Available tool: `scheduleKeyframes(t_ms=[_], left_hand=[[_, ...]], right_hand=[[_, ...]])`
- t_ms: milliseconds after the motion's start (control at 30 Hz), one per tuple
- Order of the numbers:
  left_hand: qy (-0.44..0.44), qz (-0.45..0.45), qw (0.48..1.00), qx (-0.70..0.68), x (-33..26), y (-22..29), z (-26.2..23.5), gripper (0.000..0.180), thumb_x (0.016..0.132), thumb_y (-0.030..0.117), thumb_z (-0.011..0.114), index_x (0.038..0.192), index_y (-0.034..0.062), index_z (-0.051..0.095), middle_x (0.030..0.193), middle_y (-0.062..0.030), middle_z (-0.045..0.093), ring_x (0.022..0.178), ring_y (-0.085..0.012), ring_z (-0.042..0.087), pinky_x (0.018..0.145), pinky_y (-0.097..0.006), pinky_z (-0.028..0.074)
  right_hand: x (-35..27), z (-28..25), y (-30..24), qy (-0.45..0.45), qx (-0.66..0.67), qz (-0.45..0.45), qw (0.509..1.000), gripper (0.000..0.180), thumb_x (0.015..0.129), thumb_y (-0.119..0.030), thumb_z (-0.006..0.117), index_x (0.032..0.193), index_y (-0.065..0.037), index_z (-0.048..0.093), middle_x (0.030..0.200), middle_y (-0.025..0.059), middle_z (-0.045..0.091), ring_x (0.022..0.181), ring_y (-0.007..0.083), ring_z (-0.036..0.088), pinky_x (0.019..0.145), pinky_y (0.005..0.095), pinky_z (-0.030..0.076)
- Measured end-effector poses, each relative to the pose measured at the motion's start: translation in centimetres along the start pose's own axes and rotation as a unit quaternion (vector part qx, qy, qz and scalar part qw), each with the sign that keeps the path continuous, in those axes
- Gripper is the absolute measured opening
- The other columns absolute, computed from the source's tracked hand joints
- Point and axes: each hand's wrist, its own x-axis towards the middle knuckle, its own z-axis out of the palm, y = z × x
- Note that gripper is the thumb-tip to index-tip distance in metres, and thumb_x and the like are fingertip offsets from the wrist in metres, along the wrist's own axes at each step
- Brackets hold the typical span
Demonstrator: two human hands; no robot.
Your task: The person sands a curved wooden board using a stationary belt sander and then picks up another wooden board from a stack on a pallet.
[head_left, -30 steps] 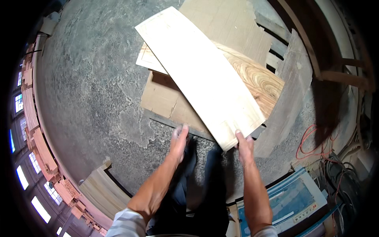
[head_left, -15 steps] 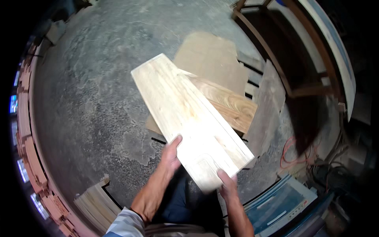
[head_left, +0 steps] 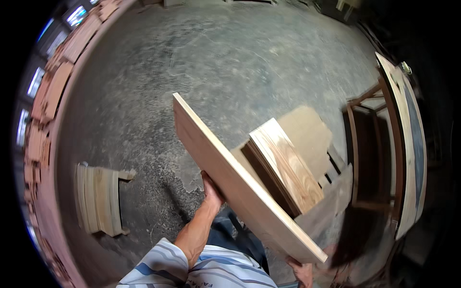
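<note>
A pale wooden panel (head_left: pixel 235 180) is held up in front of me, tilted so that its long narrow edge faces upward. It slants from upper left to lower right. My left hand (head_left: pixel 212 190) grips its near side around the middle, with part of the fingers hidden against the wood. At the panel's lower right end, my right hand (head_left: pixel 301 272) holds the bottom edge. Just beyond it lies a stack of similar wooden panels (head_left: pixel 290 165), the top one showing wavy grain.
Under the stack is a brown flat sheet (head_left: pixel 307 127) on slats. A stack of pale wooden pieces (head_left: pixel 100 199) stands on the grey concrete floor (head_left: pixel 144 96) at left. At right are a dark wooden frame (head_left: pixel 353 144) and a long upright board (head_left: pixel 408 158). Timber piles (head_left: pixel 57 91) line the far left.
The panel has turned from lying face up to standing on a slant with its edge up. My view has swung, so the stack of panels now appears lower and further right.
</note>
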Motion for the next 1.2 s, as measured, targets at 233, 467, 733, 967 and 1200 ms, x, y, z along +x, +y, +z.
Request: scheduleKeyframes(t_ms=[233,467,733,967,1200], left_hand=[[-0.025,0.191,0.957,-0.215,-0.7,0.1,-7.2,0.072,0.081,0.072,0.031,0.124,0.0151,0.042,0.120,-0.0058,0.046,0.111,-0.0226,0.044,0.094,-0.039,0.037],[0.040,0.272,0.939,-0.206,-9.0,-1.4,-9.9,0.085,0.077,0.077,0.031,0.138,0.0174,0.031,0.137,-0.0058,0.035,0.125,-0.0230,0.033,0.103,-0.038,0.028],[0.071,0.422,0.874,-0.232,-15.0,-0.8,-12.7,0.078,0.080,0.075,0.030,0.134,0.0180,0.037,0.130,-0.0021,0.040,0.121,-0.0202,0.037,0.102,-0.038,0.030],[0.063,0.571,0.812,-0.103,-18.6,0.7,-18.4,0.053,0.090,0.055,0.038,0.118,0.0094,0.043,0.108,-0.0016,0.049,0.101,-0.0121,0.048,0.086,-0.033,0.043],[0.072,0.569,0.764,-0.296,-23.4,2.4,-22.4,0.065,0.087,0.065,0.029,0.119,0.0115,0.046,0.108,-0.0027,0.053,0.103,-0.0140,0.051,0.090,-0.032,0.043]], right_hand=[[4.3,0.5,2.1,-0.008,0.056,-0.069,0.996,0.051,0.077,-0.009,0.067,0.121,0.003,0.044,0.114,0.0111,0.054,0.105,0.0199,0.050,0.088,0.0299,0.040],[6.5,-0.7,6.4,-0.109,0.134,-0.023,0.985,0.047,0.078,-0.002,0.062,0.122,0.003,0.045,0.116,0.0122,0.052,0.110,0.0186,0.048,0.095,0.0297,0.035],[9.5,-1.2,7.8,-0.312,0.196,0.047,0.928,0.064,0.087,-0.050,0.051,0.133,-0.009,0.033,0.135,0.0104,0.034,0.124,0.0255,0.032,0.099,0.0470,0.031],[8.9,4.2,6.3,-0.315,0.199,0.058,0.926,0.081,0.081,-0.060,0.051,0.135,-0.005,0.026,0.136,0.0150,0.030,0.125,0.0282,0.031,0.103,0.0485,0.025],[4.3,10.1,5.3,-0.320,0.206,0.056,0.923,0.070,0.084,-0.056,0.048,0.130,-0.005,0.036,0.130,0.0136,0.040,0.119,0.0280,0.037,0.099,0.0459,0.030]])
